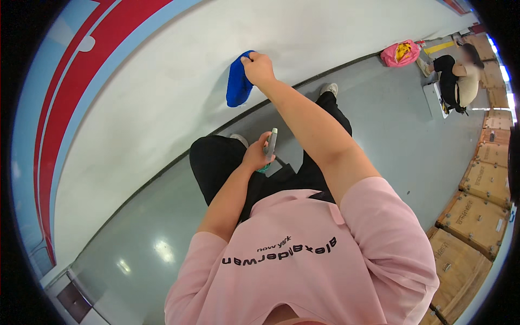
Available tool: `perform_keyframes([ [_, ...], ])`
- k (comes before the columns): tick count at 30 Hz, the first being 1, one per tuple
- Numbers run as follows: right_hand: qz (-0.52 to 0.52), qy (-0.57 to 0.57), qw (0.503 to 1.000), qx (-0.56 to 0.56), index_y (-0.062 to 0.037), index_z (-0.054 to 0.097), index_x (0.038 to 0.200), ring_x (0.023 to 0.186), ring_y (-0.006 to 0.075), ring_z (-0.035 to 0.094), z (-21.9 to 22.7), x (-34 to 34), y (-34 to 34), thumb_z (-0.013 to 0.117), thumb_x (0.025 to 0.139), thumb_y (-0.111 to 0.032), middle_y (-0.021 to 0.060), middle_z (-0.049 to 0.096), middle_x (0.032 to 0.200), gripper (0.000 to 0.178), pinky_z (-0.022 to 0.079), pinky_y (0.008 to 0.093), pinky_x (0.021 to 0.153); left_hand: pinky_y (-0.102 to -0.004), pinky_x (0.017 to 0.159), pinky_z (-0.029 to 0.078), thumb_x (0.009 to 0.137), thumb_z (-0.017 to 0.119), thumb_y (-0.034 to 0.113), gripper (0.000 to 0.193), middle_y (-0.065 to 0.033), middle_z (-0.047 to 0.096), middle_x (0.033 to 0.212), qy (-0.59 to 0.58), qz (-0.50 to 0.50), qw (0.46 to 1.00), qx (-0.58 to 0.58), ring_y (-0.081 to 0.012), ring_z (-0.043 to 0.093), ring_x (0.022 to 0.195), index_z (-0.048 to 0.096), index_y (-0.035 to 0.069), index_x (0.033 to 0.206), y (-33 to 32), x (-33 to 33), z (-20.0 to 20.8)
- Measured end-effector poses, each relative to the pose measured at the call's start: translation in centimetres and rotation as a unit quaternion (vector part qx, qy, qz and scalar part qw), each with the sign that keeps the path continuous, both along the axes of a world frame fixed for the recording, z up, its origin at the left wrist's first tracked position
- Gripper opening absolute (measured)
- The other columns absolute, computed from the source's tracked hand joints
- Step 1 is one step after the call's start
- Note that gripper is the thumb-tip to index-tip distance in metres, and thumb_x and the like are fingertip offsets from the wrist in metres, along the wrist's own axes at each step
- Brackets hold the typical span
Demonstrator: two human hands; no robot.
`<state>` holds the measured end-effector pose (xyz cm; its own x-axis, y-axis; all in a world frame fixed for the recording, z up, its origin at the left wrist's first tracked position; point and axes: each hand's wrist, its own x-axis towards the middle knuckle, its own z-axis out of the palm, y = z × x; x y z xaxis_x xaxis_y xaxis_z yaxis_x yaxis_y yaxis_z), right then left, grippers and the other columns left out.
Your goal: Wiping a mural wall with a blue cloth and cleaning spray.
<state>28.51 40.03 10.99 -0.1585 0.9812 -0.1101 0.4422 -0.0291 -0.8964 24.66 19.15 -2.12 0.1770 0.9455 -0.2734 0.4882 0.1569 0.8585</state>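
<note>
My right hand reaches forward to the white wall. Its fingers are closed on the upper end of a blue cloth, which hangs down against or just in front of the wall. Lower down, between my knees, my left hand is wrapped round a slim greyish object with a pale top. A bit of green shows below that hand. The exact kind of the slim object cannot be made out.
A red and light-blue band curves across the wall at left. Grey floor lies around me. At far right a person sits by a white box. A pink bag lies beside the wall; wooden crates line the right side.
</note>
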Motion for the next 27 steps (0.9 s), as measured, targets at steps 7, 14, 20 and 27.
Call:
perform_keyframes([
  [7, 0.028, -0.104, 0.99, 0.087, 0.0002, 0.059, 0.076, 0.082, 0.0386, 0.056, -1.2, 0.7, 1.3, 0.047, 0.08, -0.025, 0.0228, 0.059, 0.083, 0.028, 0.045, 0.0435, 0.074, -0.037, 0.068, 0.046, 0.064, 0.068, 0.01, 0.078, -0.0061, 0.062, 0.08, 0.057, -0.015, 0.998, 0.027, -0.0264, 0.061, 0.076, 0.025, 0.021, 0.127, -0.5, 0.3, 0.0],
  [14, -0.036, -0.09, 0.993, 0.063, 0.0003, 0.056, 0.08, 0.081, 0.041, 0.055, -3.6, 4.9, 1.1, 0.045, 0.08, -0.025, 0.0239, 0.058, 0.082, 0.028, 0.044, 0.0449, 0.073, -0.0358, 0.07, 0.046, 0.065, 0.067, 0.01, 0.077, -0.0048, 0.061, 0.079, 0.023, 0.005, 0.999, 0.037, -0.0261, 0.061, 0.076, 0.026, 0.02, 0.129, -0.4, 0.0, 0.8],
  [20, -0.07, -0.023, 0.993, 0.094, 0.0014, 0.051, 0.074, 0.076, 0.0413, 0.054, -0.3, 4.6, 3.1, 0.048, 0.081, -0.026, 0.0238, 0.057, 0.077, 0.029, 0.042, 0.0456, 0.068, -0.0362, 0.071, 0.046, 0.064, 0.067, 0.01, 0.074, -0.0049, 0.061, 0.08, 0.03, -0.028, 0.999, 0.013, -0.0259, 0.061, 0.078, 0.028, 0.019, 0.127, 0.1, 0.2, 0.3],
  [27, -0.009, -0.209, 0.972, 0.109, 0.001, 0.053, 0.075, 0.08, 0.0405, 0.054, -2.8, 6.4, 3.6, 0.049, 0.082, -0.025, 0.0237, 0.058, 0.079, 0.027, 0.043, 0.0444, 0.073, -0.036, 0.072, 0.046, 0.064, 0.067, 0.01, 0.074, -0.0046, 0.061, 0.08, 0.05, -0.017, 0.998, 0.014, -0.0259, 0.061, 0.078, 0.029, 0.02, 0.126, 0.1, 0.4, 0.3],
])
